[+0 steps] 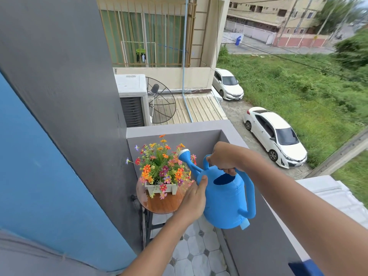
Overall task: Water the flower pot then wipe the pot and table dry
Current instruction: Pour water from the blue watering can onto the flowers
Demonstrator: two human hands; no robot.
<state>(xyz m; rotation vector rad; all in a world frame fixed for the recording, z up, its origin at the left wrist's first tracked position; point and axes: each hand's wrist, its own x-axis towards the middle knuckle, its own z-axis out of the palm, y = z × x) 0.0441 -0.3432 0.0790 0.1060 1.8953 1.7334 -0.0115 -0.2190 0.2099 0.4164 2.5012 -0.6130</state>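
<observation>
A white rectangular flower pot [170, 188] full of orange, red and pink flowers [161, 166] stands on a small round wooden table [163, 204] in the balcony corner. The tabletop looks wet and shiny on its left side. A blue watering can [227, 202] hangs in the air to the right of the pot, its white-tipped spout [184, 153] over the flowers' right side. My right hand [224, 158] grips the can's top handle. My left hand [196, 198] lies flat against the can's left side, fingers together, supporting it.
A grey balcony parapet [179, 128] runs behind and to the right of the table. A grey and blue wall [59, 136] closes the left side. The floor [197, 251] has light octagonal tiles. Beyond the parapet stand an air conditioner unit, a satellite dish and parked white cars.
</observation>
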